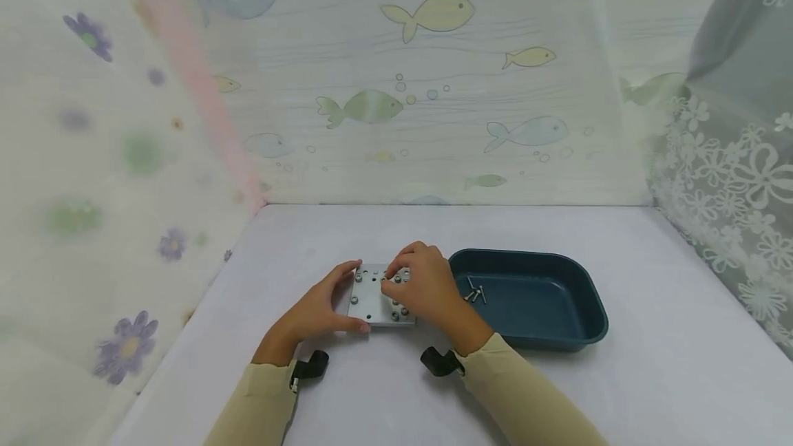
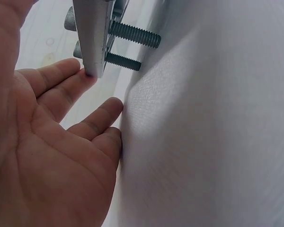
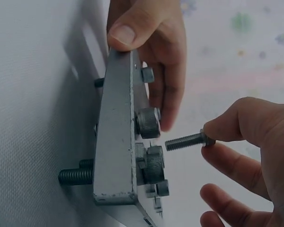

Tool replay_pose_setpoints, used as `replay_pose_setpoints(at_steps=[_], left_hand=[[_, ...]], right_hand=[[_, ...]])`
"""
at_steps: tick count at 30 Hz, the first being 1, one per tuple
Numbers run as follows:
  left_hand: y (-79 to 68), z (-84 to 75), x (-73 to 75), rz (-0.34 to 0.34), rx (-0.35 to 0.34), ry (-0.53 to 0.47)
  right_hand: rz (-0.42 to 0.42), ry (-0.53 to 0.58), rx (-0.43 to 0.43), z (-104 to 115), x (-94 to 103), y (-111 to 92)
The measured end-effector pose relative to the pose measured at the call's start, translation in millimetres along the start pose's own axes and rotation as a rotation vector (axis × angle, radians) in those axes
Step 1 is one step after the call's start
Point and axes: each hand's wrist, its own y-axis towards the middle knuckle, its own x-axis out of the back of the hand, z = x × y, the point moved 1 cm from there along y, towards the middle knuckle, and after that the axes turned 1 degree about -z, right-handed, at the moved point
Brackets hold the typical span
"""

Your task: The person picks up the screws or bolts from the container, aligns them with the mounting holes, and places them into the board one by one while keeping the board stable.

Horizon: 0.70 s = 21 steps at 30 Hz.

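Note:
A silvery metal plate [image 1: 372,303], set with several bolts, is held above the white table. My left hand [image 1: 316,308] spans its left side, thumb at the near edge and fingers at the far edge. Threaded bolt ends [image 2: 135,35] stick out of its underside in the left wrist view. Over the plate's right part, my right hand [image 1: 429,286] pinches a small bolt [image 3: 183,141] by the head between thumb and forefinger. Its threaded tip points at the plate's face, a little apart from it, near thick bolt heads [image 3: 148,124].
A dark blue tray [image 1: 591,294] stands on the white table [image 1: 657,294] just right of my right hand, with several loose bolts [image 1: 480,293] at its left end. Curtains printed with fish [image 1: 434,12] and flowers surround the table at the back and sides.

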Motion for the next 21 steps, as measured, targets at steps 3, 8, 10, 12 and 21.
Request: replay_pose_setpoints(at_steps=[3,8,10,12,21], left_hand=[[0.2,-0.2,-0.6,0.004,0.0,-0.002],[0.0,-0.4,0.3,0.002,0.0,0.005],[-0.2,-0.5,0.5,0.003,0.002,0.006],[-0.2,0.0,0.4,0.005,0.004,0.008],[-0.9,-1.5,-0.5,0.006,0.008,-0.004]], right_hand=[[-0.009,-0.017,-0.024,-1.6,-3.4,1.4],[-0.014,-0.041,-0.04,-3.1,-8.6,3.4],[-0.01,-0.054,-0.038,-2.1,-9.0,3.7],[-0.005,-0.072,-0.035,-1.0,-8.7,3.5],[0.043,-0.147,-0.035,2.6,-7.5,2.2]])
